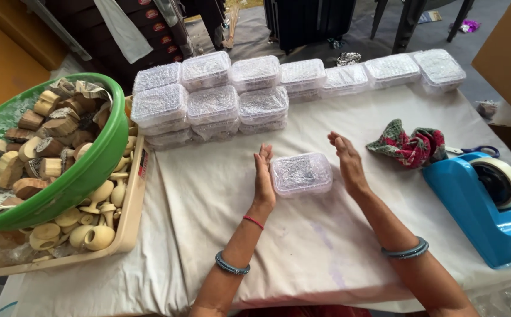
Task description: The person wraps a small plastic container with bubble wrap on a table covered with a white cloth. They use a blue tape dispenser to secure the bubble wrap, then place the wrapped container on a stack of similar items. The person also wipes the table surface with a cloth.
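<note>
Both forearms reach forward, wrists straight. The left hand [264, 176] and the right hand [347, 161] stand on edge with flat open palms facing each other, fingers together, gripping nothing.

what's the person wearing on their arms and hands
Both forearms are bare, no sleeves or gloves. The left hand has a thin red thread at the wrist and a blue-grey bangle further up. The right hand arm carries a similar blue-grey bangle.

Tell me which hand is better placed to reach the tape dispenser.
Right. The right hand stands open beside the clear plastic box, on the same side as the blue tape dispenser. The left hand would probably have to cross over the box.
</note>
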